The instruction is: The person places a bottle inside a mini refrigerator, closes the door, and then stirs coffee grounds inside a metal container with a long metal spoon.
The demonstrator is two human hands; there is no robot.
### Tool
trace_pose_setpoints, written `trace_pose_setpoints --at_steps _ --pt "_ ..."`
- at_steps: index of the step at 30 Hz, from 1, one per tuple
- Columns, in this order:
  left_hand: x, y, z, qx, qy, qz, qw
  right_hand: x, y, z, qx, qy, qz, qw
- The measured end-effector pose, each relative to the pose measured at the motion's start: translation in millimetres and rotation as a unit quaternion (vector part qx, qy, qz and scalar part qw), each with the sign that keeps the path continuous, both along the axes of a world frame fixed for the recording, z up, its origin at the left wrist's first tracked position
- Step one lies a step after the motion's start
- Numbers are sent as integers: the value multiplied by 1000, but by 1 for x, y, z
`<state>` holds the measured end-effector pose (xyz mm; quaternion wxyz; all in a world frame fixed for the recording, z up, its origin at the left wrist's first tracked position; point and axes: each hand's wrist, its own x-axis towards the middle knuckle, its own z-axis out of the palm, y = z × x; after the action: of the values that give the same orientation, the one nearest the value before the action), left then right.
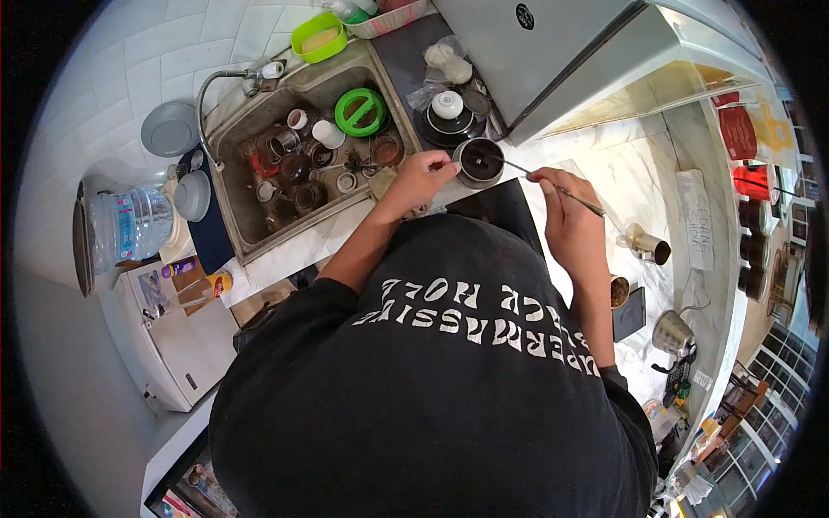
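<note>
long thin utensil [516, 165] dipping into a round cup [481, 182], upper middle of the frame

right hand [568, 207] is closed around the utensil's handle; left hand [425, 180] has its fingertips clamped at the cup's left rim — the utensil looks light, stiff and slim, best pinched mid-handle; the cup seems rigid, perhaps breakable if knocked, slick if wet — steadier held low around its wall than by the rim, with its dark contents possibly adding a little weight.
</note>
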<state>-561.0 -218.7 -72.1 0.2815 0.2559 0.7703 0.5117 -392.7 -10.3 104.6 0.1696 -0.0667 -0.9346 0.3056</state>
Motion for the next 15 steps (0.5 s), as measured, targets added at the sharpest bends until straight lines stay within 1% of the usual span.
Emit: trace_pose_setpoints --at_steps 5,8,11,15 --pt "2 2 -3 18 16 14 1000 6 8 4 7 -26 -30 999" --pt "1 2 -2 4 -22 14 1000 7 3 0 16 35 24 999" --pt "1 2 -4 24 -2 11 1000 4 -5 1 1 17 12 1000" --pt "1 1 -5 15 7 9 1000 4 2 0 13 -7 -18 1000"
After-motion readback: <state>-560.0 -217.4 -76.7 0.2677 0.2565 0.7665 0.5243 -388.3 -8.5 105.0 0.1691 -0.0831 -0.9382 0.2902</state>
